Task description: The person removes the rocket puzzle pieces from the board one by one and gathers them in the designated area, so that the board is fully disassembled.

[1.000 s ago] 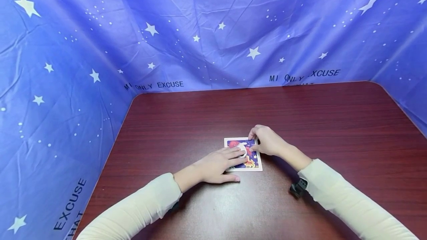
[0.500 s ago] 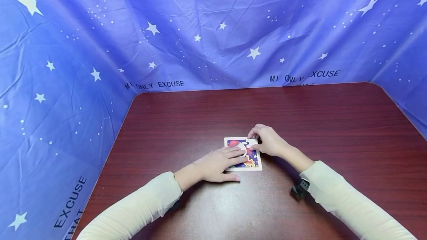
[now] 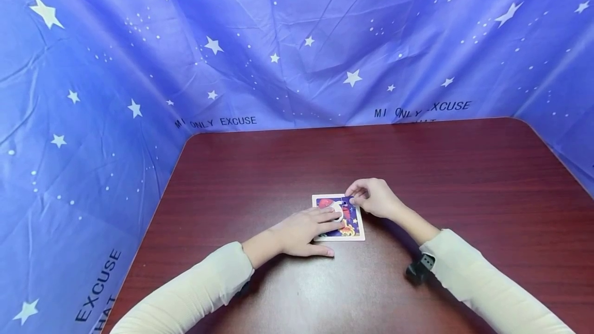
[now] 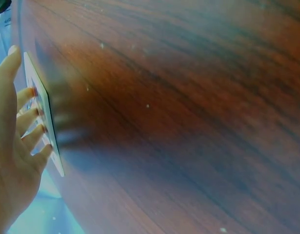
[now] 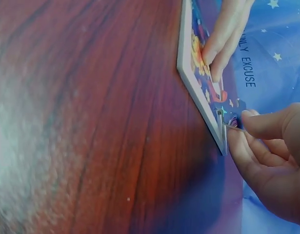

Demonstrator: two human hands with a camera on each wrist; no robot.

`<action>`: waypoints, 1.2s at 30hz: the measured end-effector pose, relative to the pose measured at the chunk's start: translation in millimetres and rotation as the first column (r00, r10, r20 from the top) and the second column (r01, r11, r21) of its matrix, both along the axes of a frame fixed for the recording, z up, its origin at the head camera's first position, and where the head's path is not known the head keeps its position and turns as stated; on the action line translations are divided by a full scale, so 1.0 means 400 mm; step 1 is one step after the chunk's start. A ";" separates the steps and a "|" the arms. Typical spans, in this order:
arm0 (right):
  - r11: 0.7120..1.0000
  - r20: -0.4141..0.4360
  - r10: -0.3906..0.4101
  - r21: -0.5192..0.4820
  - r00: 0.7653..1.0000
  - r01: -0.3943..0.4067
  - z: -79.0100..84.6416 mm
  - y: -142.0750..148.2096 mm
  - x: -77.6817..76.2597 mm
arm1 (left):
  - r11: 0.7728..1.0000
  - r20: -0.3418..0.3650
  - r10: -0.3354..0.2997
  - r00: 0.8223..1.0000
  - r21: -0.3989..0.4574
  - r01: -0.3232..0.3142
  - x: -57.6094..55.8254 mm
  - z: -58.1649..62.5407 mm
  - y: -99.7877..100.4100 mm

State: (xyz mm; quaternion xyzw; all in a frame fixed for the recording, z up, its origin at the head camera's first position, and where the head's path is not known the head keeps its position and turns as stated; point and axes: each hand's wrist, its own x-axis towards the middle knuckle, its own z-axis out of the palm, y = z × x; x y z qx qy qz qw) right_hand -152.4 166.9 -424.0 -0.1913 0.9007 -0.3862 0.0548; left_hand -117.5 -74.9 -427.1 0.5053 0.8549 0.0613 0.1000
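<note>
A small square jigsaw puzzle [image 3: 355, 220] with a white border lies on the table. Its picture is dark blue and purple with red, yellow and white shapes. My left hand [image 3: 301, 231] lies flat over its left part, fingers spread and straight, hiding that side. In the left wrist view, those fingertips rest on the puzzle face. At the top right corner my right hand [image 3: 375, 197] pinches a purple puzzle piece [image 5: 235, 118] between thumb and forefinger. In the right wrist view that piece tilts up from the corner of the puzzle.
The dark red wood-grain table [image 3: 260, 164] surrounds the puzzle. Blue cloth [image 3: 297, 66] with white stars and lettering hangs behind the table and along its sides. A black wrist device [image 3: 420, 268] sits at the right cuff.
Half a second ago the puzzle's top right corner looked white; now purple shows there. The right thumb has drawn up toward the forefinger. My left hand keeps its place, while the head view shifts slightly.
</note>
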 end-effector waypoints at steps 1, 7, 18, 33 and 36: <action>1.000 0.014 -0.007 -0.014 1.000 0.007 0.000 0.000 0.001 | 1.000 -0.002 -0.003 1.000 0.001 0.003 0.000 0.001 0.000; 0.996 0.077 -0.050 -0.068 0.996 0.055 -0.007 0.001 0.007 | 1.000 0.003 -0.014 1.000 -0.002 0.014 0.000 0.004 0.000; 0.967 0.271 -0.106 -0.196 0.957 0.163 -0.010 0.010 0.014 | 1.000 -0.013 -0.012 1.000 0.004 0.012 0.005 0.003 0.002; 0.939 0.374 -0.129 -0.251 0.918 0.234 -0.005 0.037 0.017 | 1.000 0.010 -0.003 1.000 0.003 0.003 0.001 0.003 0.000; 0.934 0.389 -0.127 -0.262 0.913 0.241 -0.003 0.045 0.019 | 1.000 0.017 -0.002 1.000 0.002 0.002 0.002 0.004 0.000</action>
